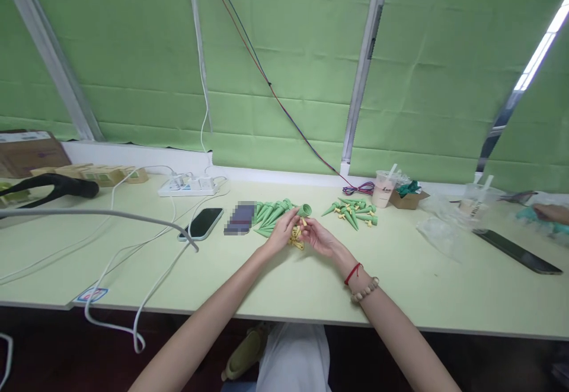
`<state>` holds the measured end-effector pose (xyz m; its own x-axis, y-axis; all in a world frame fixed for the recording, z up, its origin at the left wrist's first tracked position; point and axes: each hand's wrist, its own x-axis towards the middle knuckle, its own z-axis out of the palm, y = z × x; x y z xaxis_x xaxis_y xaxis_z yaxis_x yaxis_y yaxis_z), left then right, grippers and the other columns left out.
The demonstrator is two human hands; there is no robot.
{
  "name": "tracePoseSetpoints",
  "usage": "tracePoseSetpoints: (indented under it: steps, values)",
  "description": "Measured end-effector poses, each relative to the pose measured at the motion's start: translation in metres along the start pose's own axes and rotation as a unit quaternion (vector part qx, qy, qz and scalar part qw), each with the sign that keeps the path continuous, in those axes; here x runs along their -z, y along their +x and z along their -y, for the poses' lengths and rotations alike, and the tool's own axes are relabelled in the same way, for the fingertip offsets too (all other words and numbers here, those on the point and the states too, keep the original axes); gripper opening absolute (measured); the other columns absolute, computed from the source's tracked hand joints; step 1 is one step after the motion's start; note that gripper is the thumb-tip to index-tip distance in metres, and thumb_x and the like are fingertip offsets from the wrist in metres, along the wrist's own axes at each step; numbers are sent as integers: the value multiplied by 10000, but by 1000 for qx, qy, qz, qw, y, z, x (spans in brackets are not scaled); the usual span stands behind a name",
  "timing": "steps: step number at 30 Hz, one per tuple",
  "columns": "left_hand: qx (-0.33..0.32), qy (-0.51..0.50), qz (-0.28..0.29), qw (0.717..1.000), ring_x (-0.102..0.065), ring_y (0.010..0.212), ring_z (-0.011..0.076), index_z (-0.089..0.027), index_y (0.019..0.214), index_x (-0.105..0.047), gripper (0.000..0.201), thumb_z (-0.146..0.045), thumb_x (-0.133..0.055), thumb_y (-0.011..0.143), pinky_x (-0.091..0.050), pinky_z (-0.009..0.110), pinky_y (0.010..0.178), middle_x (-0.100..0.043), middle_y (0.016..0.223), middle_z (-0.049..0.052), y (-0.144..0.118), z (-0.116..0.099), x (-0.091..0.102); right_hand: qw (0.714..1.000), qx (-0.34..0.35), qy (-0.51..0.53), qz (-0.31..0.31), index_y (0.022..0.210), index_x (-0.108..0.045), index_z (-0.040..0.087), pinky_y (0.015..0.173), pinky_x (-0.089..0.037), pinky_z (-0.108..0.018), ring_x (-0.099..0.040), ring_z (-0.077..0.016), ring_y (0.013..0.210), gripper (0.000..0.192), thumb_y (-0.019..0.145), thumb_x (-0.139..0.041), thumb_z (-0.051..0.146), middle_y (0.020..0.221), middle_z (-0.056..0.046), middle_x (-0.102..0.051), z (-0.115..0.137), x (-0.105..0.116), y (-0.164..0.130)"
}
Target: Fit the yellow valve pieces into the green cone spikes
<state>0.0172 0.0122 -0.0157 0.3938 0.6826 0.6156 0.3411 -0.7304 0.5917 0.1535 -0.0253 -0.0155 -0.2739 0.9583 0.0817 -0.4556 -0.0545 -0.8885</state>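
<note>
Green cone [304, 209] sits at the left hand's [281, 232] fingertips, just above the surface, at mid-table. Left fingers pinch the cone's wide end. Right hand [319, 238] cups close beside, fingers curled on a small yellow fitting [297, 236]; exact grip unclear. Pile of finished-looking green cones [270, 213] lies just behind the hands; a second cone pile [354, 212] with yellow bits lies to the right. Phone [202, 223] left, well apart. Step, judged: joining fitting to cone. Next move calls for aligning the small part with the cone mouth, steady pinch both sides.

Bright, even daylight; edges bowed, slightly soft.
</note>
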Motion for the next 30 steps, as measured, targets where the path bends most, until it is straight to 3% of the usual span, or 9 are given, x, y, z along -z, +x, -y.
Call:
tracePoseSetpoints:
  steps: [7, 12, 16, 19, 23, 30]
  values:
    - [-45, 34, 19, 998, -558, 1029, 195, -159, 1133, -571, 332, -269, -388, 880, -428, 333, 904, -621, 1123, 86, -1, 3, 6, 985, 96, -121, -80, 660, -604, 143, 462, -491, -217, -542, -94, 444, 288, 506, -788, 303, 519, 33, -593, 3, 5, 4]
    - [-58, 133, 11, 989, -560, 989, 209, -160, 1148, -558, 337, -261, -359, 895, -434, 355, 860, -625, 1069, 98, -1, 3, 10, 970, 139, -155, -125, 599, -573, 160, 486, -488, -189, -554, -86, 494, 270, 542, -778, 326, 540, 34, -594, 0, 2, 3]
    - [-19, 131, -13, 991, -583, 884, 183, -180, 1156, -544, 343, -233, -323, 898, -455, 304, 763, -609, 1022, 84, 0, 2, 11, 976, 106, -149, -120, 663, -570, 157, 466, -510, -235, -570, -101, 463, 345, 612, -715, 465, 662, -28, -659, -2, -3, 3]
    - [-13, 92, -33, 995, -570, 902, 170, -177, 1150, -523, 331, -241, -315, 901, -443, 288, 790, -591, 1041, 77, 1, 3, 10, 991, 38, -85, -98, 805, -588, 147, 473, -525, -254, -581, -107, 466, 395, 725, -598, 533, 705, -49, -670, 3, -4, 1]
    - [-15, 69, -36, 997, -553, 926, 168, -164, 1147, -489, 327, -278, -295, 910, -430, 291, 829, -594, 1028, 75, 2, 6, 8, 998, -33, 27, -53, 816, -586, 134, 496, -526, -226, -584, -94, 483, 330, 851, -485, 446, 695, -37, -667, 10, -4, -2]
    - [-82, 50, -20, 995, -537, 940, 167, -171, 1166, -511, 346, -216, -293, 900, -435, 308, 835, -577, 1028, 78, 3, 9, 11, 995, -73, 71, -7, 868, -620, 127, 523, -503, -182, -586, -77, 519, 247, 887, -439, 294, 695, -25, -666, 10, 1, -1]
